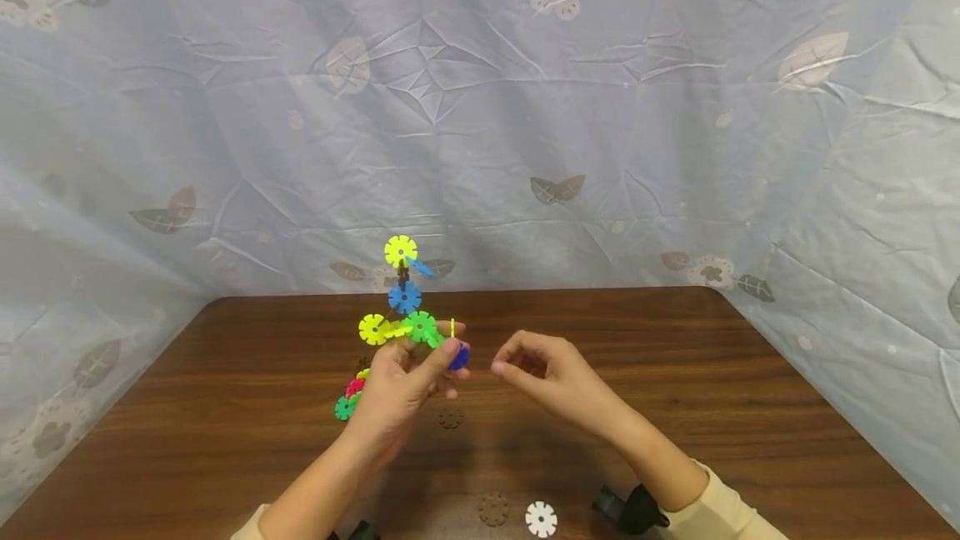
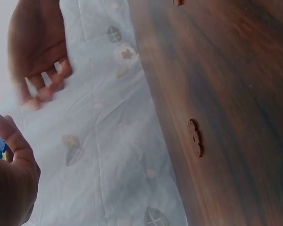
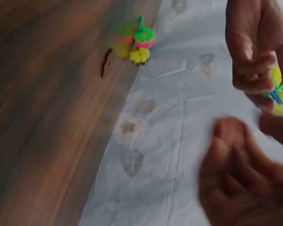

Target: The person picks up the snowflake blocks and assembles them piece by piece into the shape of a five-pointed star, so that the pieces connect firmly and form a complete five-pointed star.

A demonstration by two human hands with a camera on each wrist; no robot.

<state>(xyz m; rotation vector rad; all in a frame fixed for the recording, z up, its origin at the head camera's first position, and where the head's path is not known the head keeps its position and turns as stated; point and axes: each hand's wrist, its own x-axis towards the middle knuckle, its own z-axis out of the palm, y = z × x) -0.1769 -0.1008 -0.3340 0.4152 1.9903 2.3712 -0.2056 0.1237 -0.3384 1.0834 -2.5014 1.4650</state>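
Observation:
My left hand [image 1: 397,390] grips a branching chain of notched plastic discs [image 1: 419,326], lifted over the table. Its thumb and fingers pinch it beside a dark blue disc [image 1: 459,358]. A yellow disc [image 1: 401,251] tops the chain, above a light blue disc [image 1: 405,297]; red and green discs hang at its lower left end. Just right of the chain, my right hand [image 1: 558,373] is in the air, fingers loosely bent and nothing in them. The right wrist view shows a gap between that hand's thumb and fingers [image 3: 231,150], which are blurred.
A brown disc [image 1: 451,417] lies on the wooden table [image 1: 675,340] below the hands. Nearer the front edge are another brown disc [image 1: 493,509] and a white disc [image 1: 541,519]. A patterned cloth [image 1: 480,132] hangs behind and at the sides.

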